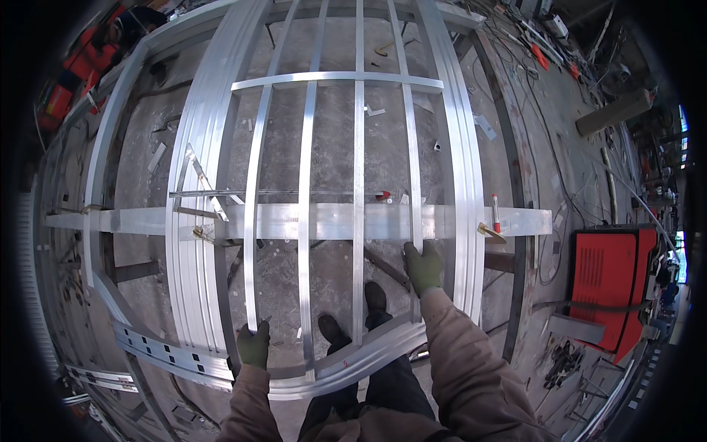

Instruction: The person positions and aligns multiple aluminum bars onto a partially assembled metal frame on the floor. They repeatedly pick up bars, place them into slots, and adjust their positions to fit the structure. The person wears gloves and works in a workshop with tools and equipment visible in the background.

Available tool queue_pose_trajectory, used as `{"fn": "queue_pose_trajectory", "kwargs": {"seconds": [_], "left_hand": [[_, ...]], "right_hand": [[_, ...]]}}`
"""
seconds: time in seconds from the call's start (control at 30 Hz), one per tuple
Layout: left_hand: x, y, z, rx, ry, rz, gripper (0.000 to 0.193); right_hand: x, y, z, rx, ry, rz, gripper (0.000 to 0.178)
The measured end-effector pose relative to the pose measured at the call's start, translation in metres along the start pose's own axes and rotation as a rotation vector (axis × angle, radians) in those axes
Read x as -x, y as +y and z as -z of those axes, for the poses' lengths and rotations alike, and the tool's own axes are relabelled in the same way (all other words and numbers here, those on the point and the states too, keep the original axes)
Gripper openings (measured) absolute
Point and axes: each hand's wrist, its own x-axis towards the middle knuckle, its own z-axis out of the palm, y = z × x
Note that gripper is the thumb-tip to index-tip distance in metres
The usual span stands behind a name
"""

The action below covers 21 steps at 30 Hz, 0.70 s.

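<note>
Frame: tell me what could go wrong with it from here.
1. Pinched fingers: the left hand is on the lower end of the left bar, close to the bottom rail, so a slip might trap them.
2. Struck feet: the shoes show below the bars, and a bar might land on them if it dropped.
3. Lost marker: the red-and-white marker near the beam's right end looks loose and could be knocked away.
</note>
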Motion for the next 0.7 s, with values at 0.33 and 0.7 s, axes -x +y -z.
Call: {"fn": "queue_pose_trajectory", "kwargs": {"seconds": [0.33,0.7], "left_hand": [[-0.002,0.004,-0.01,-0.039,0.001,0.01,0.037],[-0.002,-0.014,-0.025,-0.056,0.018,0.033,0.045]], "right_hand": [[0.007,-0.029,0.0,0.275,0.105,0.141,0.051],[-0.007,0.001,-0.011,0.131,0.085,0.108,0.042]]}}
